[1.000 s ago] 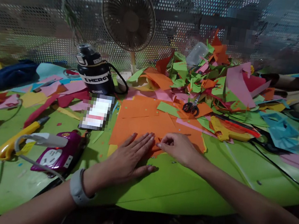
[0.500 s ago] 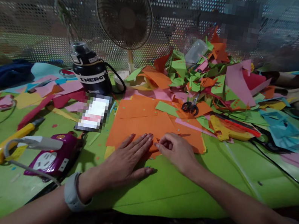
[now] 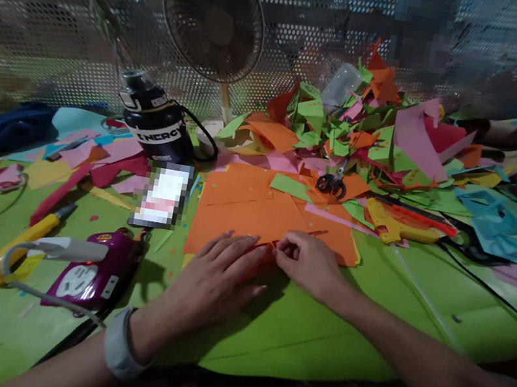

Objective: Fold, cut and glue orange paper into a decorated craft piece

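Note:
Orange paper sheets point(image 3: 246, 208) lie stacked on the green table in front of me, with a yellow edge peeking out beneath. Over their near left part rests my left hand point(image 3: 220, 273), fingers stretched out and slightly arched, the thumb apart. My right hand point(image 3: 309, 261) is closed in a pinch beside those fingertips. Between its thumb and index finger is the edge of a small orange paper piece point(image 3: 270, 250), mostly hidden by the hands. Black-handled scissors point(image 3: 332, 185) lie beyond the sheets, near a green paper strip point(image 3: 290, 187).
A yellow glue gun point(image 3: 394, 226) with a cable lies at the right. To the left are a purple power strip point(image 3: 94, 272), a yellow tool point(image 3: 21, 246) with a grey cord, a blurred phone point(image 3: 163, 196) and a black bottle point(image 3: 158, 124). Behind stand a fan point(image 3: 213, 17) and a paper-scrap heap point(image 3: 343, 128).
My left hand has lifted and arched a little, its fingers less flat. My right hand stays nearly in place, and the small orange piece's edge now stands up between the hands.

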Available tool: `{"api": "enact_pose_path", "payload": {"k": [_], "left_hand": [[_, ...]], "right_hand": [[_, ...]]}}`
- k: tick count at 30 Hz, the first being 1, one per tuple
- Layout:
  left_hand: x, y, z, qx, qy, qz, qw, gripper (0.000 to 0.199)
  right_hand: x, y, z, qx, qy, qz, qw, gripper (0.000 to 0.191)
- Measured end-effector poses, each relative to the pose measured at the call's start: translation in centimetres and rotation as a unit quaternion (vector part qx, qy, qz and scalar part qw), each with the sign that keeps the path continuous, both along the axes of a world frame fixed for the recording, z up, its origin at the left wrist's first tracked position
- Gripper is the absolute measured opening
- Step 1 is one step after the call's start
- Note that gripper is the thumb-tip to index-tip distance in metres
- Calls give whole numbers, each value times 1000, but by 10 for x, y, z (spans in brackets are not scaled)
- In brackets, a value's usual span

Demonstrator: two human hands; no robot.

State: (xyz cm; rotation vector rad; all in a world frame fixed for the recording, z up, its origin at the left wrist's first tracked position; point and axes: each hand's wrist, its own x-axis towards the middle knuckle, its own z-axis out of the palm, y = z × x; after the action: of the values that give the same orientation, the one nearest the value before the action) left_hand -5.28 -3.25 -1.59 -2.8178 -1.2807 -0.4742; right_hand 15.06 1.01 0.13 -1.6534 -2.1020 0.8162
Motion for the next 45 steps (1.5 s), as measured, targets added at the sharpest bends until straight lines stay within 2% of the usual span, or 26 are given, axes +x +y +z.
{"api": "enact_pose_path", "payload": {"k": [2, 6, 12, 19, 28, 31, 37, 40, 45], "left_hand": [[1, -2, 3, -9, -2, -23, 1000, 44], [4, -4, 5, -11, 23, -60, 998, 44], [6, -3, 1, 1, 41, -53, 998, 58], [5, -4, 0, -8, 56, -53, 997, 58], [2, -3, -2, -7, 51, -49, 997, 59], [3, -3, -1, 8, 53, -55, 997, 56], [4, -4, 1, 36, 75, -50, 995, 56], [5, -4, 3, 28, 76, -47, 996, 57], [4, -5, 2, 32, 81, -51, 995, 54]], "right_hand": [[0, 0, 0, 7, -5, -1, 1000, 8], [0, 0, -1, 11, -3, -1, 1000, 11], [2, 1, -4, 28, 25, 7, 999, 6], [6, 9, -6, 4, 143, -26, 989, 7], [9, 15, -9, 3, 176, -28, 984, 12], [11, 13, -8, 10, 152, 3, 988, 8], [14, 8, -3, 66, -13, 55, 996, 7], [15, 10, -2, 58, -17, 58, 996, 9], [17, 12, -7, 90, -21, 88, 992, 20]]}}
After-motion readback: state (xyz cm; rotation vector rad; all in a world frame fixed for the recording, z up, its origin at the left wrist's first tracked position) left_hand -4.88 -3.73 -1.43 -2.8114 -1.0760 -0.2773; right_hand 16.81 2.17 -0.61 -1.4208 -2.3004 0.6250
